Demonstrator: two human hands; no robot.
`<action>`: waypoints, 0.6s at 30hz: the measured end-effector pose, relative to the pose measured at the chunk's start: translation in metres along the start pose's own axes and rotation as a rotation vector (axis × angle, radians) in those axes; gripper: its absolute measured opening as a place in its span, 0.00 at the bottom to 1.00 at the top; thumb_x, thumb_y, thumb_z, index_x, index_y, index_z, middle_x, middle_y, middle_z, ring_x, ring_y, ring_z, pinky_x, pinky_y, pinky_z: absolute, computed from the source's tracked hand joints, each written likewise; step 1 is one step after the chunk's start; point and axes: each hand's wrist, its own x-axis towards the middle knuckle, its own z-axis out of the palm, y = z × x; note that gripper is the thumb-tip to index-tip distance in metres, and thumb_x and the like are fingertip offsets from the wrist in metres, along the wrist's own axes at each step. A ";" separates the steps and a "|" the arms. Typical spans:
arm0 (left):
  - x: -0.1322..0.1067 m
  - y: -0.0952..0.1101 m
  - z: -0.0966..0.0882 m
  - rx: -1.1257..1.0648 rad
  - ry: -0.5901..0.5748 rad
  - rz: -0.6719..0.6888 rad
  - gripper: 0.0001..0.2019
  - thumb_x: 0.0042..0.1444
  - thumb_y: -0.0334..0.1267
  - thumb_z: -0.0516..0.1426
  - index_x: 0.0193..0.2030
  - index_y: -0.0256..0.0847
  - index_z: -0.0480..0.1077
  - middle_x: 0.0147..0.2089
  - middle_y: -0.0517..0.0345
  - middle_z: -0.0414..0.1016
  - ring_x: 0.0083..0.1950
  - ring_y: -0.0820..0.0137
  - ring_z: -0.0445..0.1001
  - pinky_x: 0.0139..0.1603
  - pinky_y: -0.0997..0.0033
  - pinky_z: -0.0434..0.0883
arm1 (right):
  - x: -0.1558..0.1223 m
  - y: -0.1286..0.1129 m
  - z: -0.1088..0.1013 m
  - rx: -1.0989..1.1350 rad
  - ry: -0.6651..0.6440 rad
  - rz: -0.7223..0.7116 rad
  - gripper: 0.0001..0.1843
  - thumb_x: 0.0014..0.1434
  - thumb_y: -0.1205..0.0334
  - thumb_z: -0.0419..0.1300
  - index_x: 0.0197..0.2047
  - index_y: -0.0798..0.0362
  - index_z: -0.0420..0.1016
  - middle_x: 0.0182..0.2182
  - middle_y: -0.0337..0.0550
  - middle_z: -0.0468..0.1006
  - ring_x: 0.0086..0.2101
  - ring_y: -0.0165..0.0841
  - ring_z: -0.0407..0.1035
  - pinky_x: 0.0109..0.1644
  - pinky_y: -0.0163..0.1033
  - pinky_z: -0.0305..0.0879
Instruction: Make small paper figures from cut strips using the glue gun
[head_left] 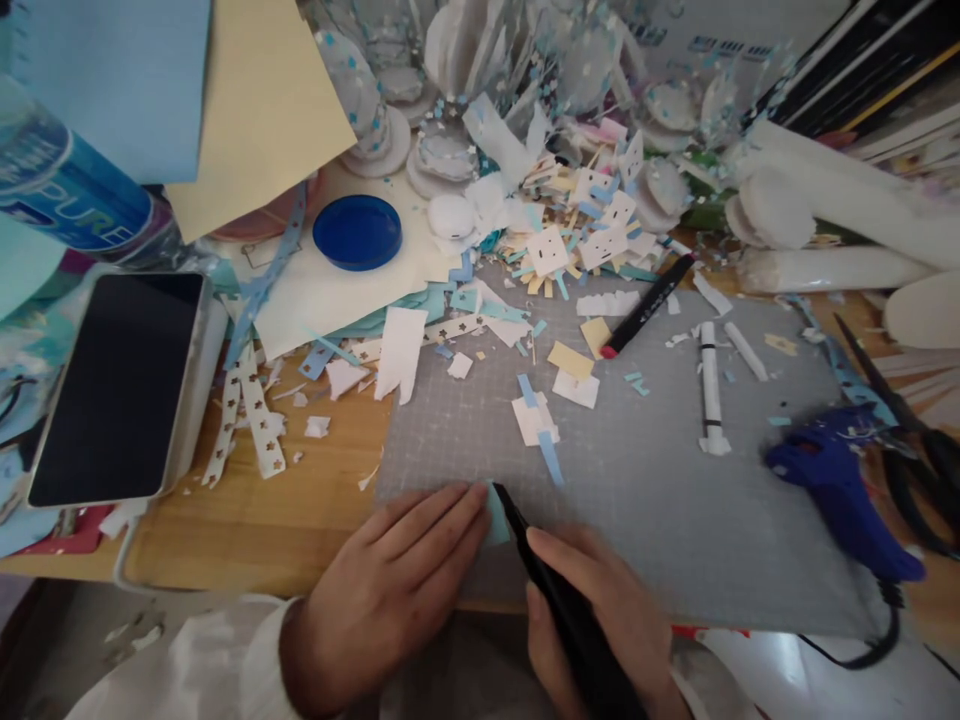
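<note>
My left hand [401, 570] lies flat with its fingers stretched out, the fingertips pressing a small light-teal paper piece [496, 515] against the grey cutting mat [645, 500]. Wrapped round a black craft knife [559, 600] is my right hand [600, 610]. The knife's tip touches or hovers just over the teal paper, beside my left fingertips; I cannot tell which. Part of the paper is hidden under my left fingers. Just beyond my hands, a white paper square with blue strips [534, 418] rests on the mat.
A black marker [649, 305], paper scraps and rolled white paper [709, 385] lie farther back. To the right are a blue glue gun [847, 490] and scissors [915, 450]. A phone [120, 385], bottle [75, 180] and blue lid [358, 232] are on the left.
</note>
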 end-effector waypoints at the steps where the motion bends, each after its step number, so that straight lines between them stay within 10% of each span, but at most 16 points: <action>1: 0.001 -0.001 -0.001 -0.008 -0.004 -0.003 0.16 0.66 0.29 0.46 0.53 0.33 0.72 0.58 0.52 0.74 0.59 0.66 0.70 0.55 0.66 0.72 | 0.001 0.000 0.001 0.007 -0.009 0.000 0.13 0.57 0.65 0.52 0.46 0.53 0.69 0.28 0.42 0.77 0.25 0.31 0.74 0.26 0.33 0.72; 18: 0.001 -0.002 0.002 -0.035 -0.015 -0.011 0.15 0.66 0.30 0.47 0.52 0.33 0.73 0.59 0.53 0.74 0.59 0.65 0.68 0.57 0.64 0.65 | -0.001 0.004 0.003 -0.001 -0.088 -0.064 0.16 0.58 0.66 0.54 0.50 0.51 0.68 0.29 0.41 0.76 0.27 0.32 0.72 0.26 0.34 0.68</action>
